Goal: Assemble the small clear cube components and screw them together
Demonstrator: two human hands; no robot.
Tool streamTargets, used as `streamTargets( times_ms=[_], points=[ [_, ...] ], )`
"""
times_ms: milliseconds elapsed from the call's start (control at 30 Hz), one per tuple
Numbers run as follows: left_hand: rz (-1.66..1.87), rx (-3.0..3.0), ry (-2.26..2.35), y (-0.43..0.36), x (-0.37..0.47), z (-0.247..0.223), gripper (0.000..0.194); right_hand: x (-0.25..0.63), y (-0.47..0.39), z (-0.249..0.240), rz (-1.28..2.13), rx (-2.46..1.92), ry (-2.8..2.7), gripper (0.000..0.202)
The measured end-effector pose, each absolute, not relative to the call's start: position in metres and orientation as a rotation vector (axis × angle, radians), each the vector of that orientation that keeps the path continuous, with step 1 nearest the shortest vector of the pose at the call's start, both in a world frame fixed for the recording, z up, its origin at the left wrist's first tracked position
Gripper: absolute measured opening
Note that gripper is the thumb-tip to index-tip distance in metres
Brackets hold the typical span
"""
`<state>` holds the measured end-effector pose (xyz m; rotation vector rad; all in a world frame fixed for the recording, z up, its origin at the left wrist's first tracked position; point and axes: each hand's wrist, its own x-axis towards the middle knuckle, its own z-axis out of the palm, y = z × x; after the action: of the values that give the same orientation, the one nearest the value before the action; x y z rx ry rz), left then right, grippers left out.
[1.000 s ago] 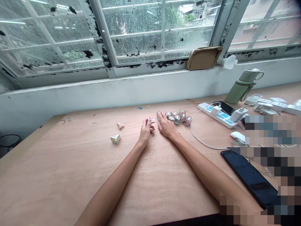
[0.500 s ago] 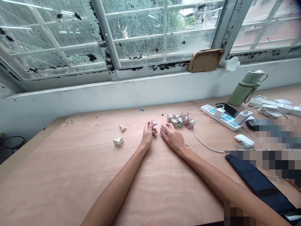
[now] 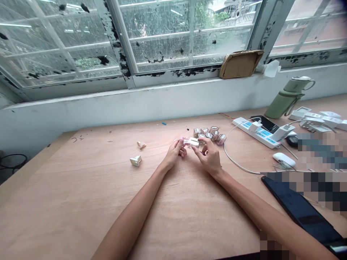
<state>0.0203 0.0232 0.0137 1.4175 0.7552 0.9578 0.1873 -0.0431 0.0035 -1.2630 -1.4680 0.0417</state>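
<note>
Near the middle of the wooden table [image 3: 108, 202], my left hand [image 3: 173, 154] pinches a small pink piece [image 3: 185, 141]. My right hand [image 3: 210, 155] holds a small clear box with a white top [image 3: 193, 143] between thumb and forefinger. The pink piece and the box meet or overlap between my hands; whether they are joined cannot be made out. Just behind my right hand stands a cluster of several small hexagonal boxes [image 3: 214, 134], partly hidden by it. To the left lie two small pale pieces, one cream [image 3: 136, 160] and one peach [image 3: 141, 144].
On the right are a white power strip [image 3: 257, 133] with chargers and a looping cable, a green bottle [image 3: 284, 99], a white case [image 3: 283, 159] and a dark phone-like slab [image 3: 300, 209]. A blue bit [image 3: 164, 123] lies near the wall; cardboard [image 3: 241, 64] leans on the sill.
My right hand has lifted the clear box off the table and brought it up against the pink piece in my left hand. The view has shifted slightly.
</note>
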Motion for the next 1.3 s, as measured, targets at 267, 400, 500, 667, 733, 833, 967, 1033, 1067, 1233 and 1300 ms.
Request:
streamTargets(
  times_ms=[267,400,500,667,733,833,967,1033,1067,1233,1300],
  points=[
    [0.798,1.45,0.67,0.025,0.015,0.015,0.062,0.192,-0.038,-0.005,0.045,-1.234,-1.532,0.04],
    [0.775,1.458,0.658,0.022,0.013,0.02,0.062,0.194,-0.039,-0.006,0.07,-1.177,-1.572,0.04],
    [0.766,1.436,0.652,0.021,0.01,0.024,0.064,0.194,-0.04,-0.005,0.075,-1.154,-1.576,0.04],
    [0.764,1.407,0.63,0.02,0.006,0.027,0.063,0.193,-0.042,-0.006,0.071,-1.136,-1.591,0.04],
    [0.758,1.414,0.625,0.02,0.005,0.027,0.06,0.193,-0.042,-0.006,0.083,-1.146,-1.598,0.041],
    [0.746,1.444,0.625,0.022,0.003,0.025,0.054,0.195,-0.042,-0.007,0.119,-1.173,-1.617,0.044],
    [0.733,1.482,0.604,0.025,0.001,0.022,0.046,0.196,-0.041,-0.006,0.128,-1.181,-1.664,0.044],
    [0.731,1.498,0.601,0.026,0.001,0.021,0.043,0.195,-0.041,-0.005,0.123,-1.191,-1.669,0.043],
    [0.727,1.507,0.607,0.026,0.002,0.021,0.042,0.194,-0.041,-0.005,0.121,-1.198,-1.67,0.043],
    [0.729,1.488,0.692,0.023,0.009,0.018,0.063,0.192,-0.036,-0.008,0.057,-1.324,-1.593,0.051],
    [0.782,1.425,0.722,0.024,0.01,0.015,0.074,0.198,-0.034,-0.009,-0.002,-1.387,-1.553,0.054]
  ],
)
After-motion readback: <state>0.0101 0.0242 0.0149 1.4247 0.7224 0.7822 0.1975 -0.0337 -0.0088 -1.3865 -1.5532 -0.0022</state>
